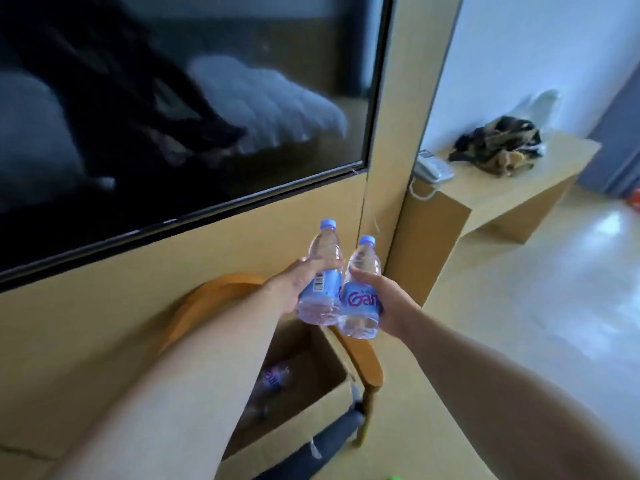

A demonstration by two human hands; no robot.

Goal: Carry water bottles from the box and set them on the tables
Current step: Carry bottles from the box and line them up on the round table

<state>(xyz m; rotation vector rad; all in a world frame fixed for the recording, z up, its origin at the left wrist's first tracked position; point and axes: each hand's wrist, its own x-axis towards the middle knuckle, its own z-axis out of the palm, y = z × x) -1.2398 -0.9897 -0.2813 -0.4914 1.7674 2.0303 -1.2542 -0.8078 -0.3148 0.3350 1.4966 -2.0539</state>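
Clearly the carrying step is under way: each hand has 1 water bottle and both are held out in front of the person, above the box. The left hand point(298, 282) is wrapped round the left bottle point(320, 296), fingers curled about its middle, barcode side showing. The right hand point(384, 299) grips the right bottle point(360, 303) the same way, its label facing the camera. Both bottles stand roughly upright, blue caps up, side by side and touching or nearly so. Below them the cardboard box point(304, 403) sits open on the floor beside a wooden chair point(367, 362), with at least 1 more bottle dimly visible inside. To the far right a bench point(502, 199) carries a phone point(431, 168) and a dark bundle point(498, 147). A large dark screen point(173, 116) fills the wall at left. My judgement is that the next move calls for turning right, walking to that bench, and setting both bottles down upright on its bare near part.
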